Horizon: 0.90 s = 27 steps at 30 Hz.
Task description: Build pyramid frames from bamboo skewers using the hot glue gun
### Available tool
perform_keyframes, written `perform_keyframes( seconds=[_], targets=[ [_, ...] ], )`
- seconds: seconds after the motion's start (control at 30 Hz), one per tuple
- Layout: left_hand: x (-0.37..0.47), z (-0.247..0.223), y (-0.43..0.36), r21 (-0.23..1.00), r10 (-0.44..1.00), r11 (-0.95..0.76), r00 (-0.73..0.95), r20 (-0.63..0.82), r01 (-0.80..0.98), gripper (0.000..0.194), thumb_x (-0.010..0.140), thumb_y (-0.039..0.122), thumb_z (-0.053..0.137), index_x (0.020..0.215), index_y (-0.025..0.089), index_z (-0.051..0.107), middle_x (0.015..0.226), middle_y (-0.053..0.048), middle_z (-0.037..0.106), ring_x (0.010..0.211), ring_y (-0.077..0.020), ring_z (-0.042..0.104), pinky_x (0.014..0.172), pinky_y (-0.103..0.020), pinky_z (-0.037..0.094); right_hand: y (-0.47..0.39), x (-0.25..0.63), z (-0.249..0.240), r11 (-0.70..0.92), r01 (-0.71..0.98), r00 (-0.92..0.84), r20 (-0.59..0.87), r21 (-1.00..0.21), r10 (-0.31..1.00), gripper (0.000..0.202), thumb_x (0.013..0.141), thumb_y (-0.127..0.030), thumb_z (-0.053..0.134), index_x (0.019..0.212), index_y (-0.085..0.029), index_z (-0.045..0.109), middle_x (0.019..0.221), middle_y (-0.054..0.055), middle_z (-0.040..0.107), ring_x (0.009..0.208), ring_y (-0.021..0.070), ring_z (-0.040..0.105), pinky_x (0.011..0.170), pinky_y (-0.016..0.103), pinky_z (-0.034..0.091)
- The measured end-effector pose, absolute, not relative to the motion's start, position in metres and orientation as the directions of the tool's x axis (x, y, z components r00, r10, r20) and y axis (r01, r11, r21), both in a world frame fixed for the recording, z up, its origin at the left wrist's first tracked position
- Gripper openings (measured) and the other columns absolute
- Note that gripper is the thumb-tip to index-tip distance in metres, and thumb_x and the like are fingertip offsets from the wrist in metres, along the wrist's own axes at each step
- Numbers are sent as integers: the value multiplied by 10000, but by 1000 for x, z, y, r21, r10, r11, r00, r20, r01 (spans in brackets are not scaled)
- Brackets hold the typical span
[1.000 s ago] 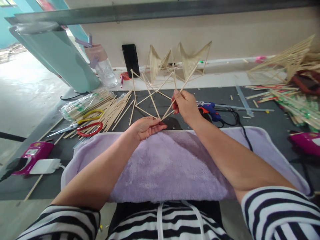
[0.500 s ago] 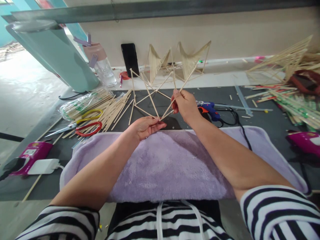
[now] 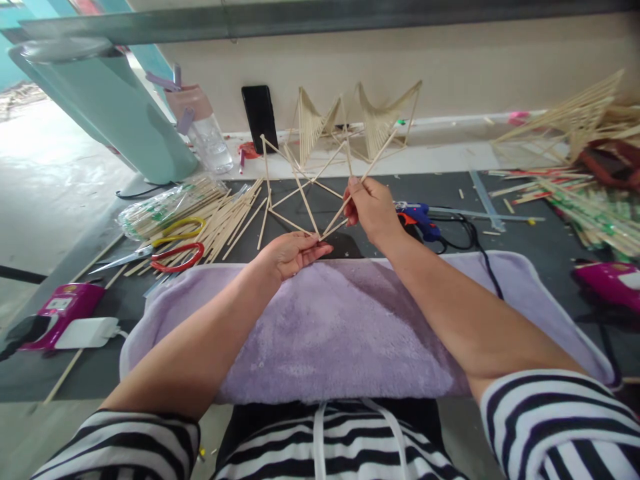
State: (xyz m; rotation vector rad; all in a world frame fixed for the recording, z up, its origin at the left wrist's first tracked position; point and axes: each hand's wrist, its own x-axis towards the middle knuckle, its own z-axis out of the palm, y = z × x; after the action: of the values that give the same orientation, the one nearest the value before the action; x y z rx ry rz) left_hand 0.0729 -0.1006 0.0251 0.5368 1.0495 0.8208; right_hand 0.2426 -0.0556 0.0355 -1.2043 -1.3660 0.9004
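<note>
An open frame of thin wooden sticks (image 3: 301,190) stands on the dark table in front of me. My left hand (image 3: 295,255) pinches its near corner, where several sticks meet. My right hand (image 3: 369,208) has thumb and fingers closed on sticks at the frame's right side, one of them slanting up to the right from the near corner. Behind the frame, two finished-looking stick models with curved surfaces (image 3: 313,127) (image 3: 383,120) stand by the wall. A blue glue gun (image 3: 423,220) lies just right of my right hand.
Red-and-yellow scissors (image 3: 177,257) and loose sticks (image 3: 233,223) lie left, near a bottle (image 3: 207,137) and a propped phone (image 3: 259,120). A purple towel (image 3: 340,327) covers the near edge. More sticks (image 3: 575,200) lie right, and a black cable (image 3: 485,257) crosses the towel.
The frame has tilted very slightly, its upper stick ends shifting a little to the right. Both hands keep their hold and have barely moved.
</note>
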Motion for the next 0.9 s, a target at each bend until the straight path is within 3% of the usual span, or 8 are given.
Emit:
perform_keyframes(
  seconds=[0.57,0.9],
  targets=[
    [73,28,-101,715,794,608,268,-545,-345,239,918,25,442,719,55,572,665,-77,647,609,-103,700,609,-132,583,-61,253,44,183,133,79,195,-974,978,429,861,-603,541,714,-200,543,481,-51,525,342,69,446,359,203,418],
    [70,24,-101,708,805,593,268,-530,-384,183,903,21,473,752,73,563,649,-83,656,607,-128,709,610,-167,594,-102,297,65,23,302,-32,14,-953,999,265,865,-412,633,767,-175,569,542,-39,596,372,60,509,405,176,464]
  ],
)
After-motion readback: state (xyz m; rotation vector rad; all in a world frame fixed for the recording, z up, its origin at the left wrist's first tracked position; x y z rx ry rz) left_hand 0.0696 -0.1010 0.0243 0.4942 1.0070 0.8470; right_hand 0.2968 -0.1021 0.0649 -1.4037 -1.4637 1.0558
